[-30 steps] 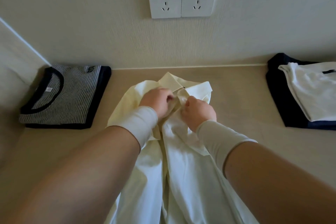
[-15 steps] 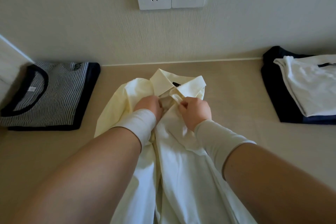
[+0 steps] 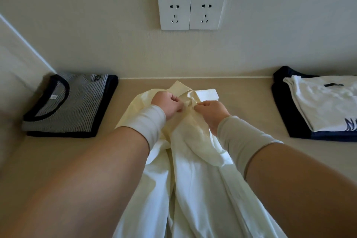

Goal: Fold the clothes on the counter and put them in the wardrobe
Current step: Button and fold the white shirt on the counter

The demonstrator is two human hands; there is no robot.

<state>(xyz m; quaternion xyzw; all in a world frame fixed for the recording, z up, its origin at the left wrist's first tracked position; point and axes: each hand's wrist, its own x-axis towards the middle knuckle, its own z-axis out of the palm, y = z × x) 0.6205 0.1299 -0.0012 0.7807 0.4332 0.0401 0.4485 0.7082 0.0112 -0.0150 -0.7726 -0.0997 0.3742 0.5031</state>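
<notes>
Beige counter (image 3: 58, 160) against a pale wall, two white wall sockets (image 3: 190, 12) side by side above the middle. At far left, near the corner: folded striped T-shirt (image 3: 67, 102) with dark trim, lying flat, well apart from the work. At far right: folded dark garment (image 3: 280, 102) with a folded white T-shirt (image 3: 324, 106) stacked on it, blue lettering partly cut by the frame edge. Nothing standing between either pile and the middle.

In the middle, running from near the wall down to the bottom edge: cream collared shirt (image 3: 197, 189), unfolded, collar end toward the wall, front opening facing up, cloth rumpled below the collar.

Left hand (image 3: 167, 104) at the collar, fingers curled, pinching the shirt's left front edge. Right hand (image 3: 211, 113) just beside it, fingers curled too, pinching the opposite edge. Fingertips of both almost meeting over the top of the placket; whether a button sits between them, too small to tell. Pale wrist sleeves (image 3: 148, 123) on both forearms, bare forearms covering much of the shirt's sides.
</notes>
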